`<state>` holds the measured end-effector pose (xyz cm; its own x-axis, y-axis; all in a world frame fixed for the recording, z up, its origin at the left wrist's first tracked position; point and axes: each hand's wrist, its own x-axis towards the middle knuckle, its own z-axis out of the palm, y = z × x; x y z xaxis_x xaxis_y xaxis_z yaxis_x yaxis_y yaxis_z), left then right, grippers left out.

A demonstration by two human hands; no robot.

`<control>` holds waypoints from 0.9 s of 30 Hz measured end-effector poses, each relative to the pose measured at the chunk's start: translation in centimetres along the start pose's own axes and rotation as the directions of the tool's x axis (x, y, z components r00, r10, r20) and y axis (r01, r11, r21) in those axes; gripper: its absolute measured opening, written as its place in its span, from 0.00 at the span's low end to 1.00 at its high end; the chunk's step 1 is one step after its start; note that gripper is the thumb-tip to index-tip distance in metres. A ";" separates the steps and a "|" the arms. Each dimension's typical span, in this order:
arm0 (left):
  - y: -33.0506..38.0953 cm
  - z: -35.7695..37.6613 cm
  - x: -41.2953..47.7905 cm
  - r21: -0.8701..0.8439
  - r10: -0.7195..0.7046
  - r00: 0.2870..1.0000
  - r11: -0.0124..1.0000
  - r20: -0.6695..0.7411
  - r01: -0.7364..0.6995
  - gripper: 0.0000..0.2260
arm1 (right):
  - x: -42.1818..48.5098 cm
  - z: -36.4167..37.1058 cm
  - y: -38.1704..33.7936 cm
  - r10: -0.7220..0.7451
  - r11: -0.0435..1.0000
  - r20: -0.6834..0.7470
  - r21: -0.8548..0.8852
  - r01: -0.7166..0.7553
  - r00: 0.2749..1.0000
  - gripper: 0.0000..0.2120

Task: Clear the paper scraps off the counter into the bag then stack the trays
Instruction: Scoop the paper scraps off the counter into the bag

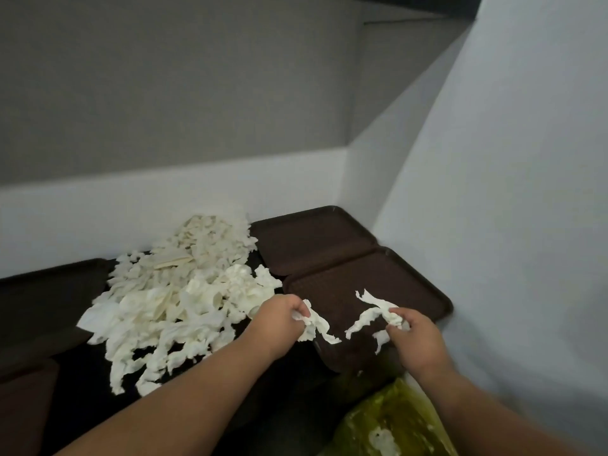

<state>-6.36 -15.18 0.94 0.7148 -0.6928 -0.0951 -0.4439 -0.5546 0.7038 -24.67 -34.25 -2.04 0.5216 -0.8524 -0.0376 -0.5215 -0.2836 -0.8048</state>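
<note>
A big heap of white paper scraps (184, 291) covers the dark counter (286, 383) left of centre. My left hand (279, 319) is closed on a twisted strip of paper over the near brown tray (424, 287). My right hand (414, 337) grips other torn strips above the same tray. A second brown tray (312, 238) lies behind it against the wall. A green translucent bag (394, 419) with white scraps inside sits below my right forearm.
Another dark tray (42, 291) lies at the left, partly under the heap, and a further one (23, 409) at the bottom left corner. White walls close in behind and on the right.
</note>
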 end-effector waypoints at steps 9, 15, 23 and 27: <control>9.7 10.9 3.1 -0.074 0.107 0.978 0.993 0.180 -0.095 0.09 | 2.4 -9.4 8.9 0.165 0.986 -0.135 0.011 -0.165 0.977 0.11; 12.6 17.9 4.5 -0.045 0.077 0.953 0.997 0.292 -0.066 0.07 | 3.4 -11.8 14.5 0.262 0.965 -0.090 0.009 -0.263 0.961 0.13; 13.8 24.7 5.4 -0.045 0.017 0.919 0.999 0.393 0.001 0.07 | 3.4 -10.8 20.6 0.421 0.907 0.090 -0.032 -0.420 0.902 0.16; 14.0 26.8 5.8 -0.040 0.011 0.913 0.999 0.407 0.006 0.05 | 3.7 -10.4 21.7 0.450 0.892 0.174 -0.046 -0.449 0.876 0.23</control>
<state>-22.93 -39.35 -8.61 0.4277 -0.8267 -0.3655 -0.4177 -0.5393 0.7312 -41.06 -48.13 -13.53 0.3399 -0.7977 -0.4982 -0.7307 0.1095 -0.6739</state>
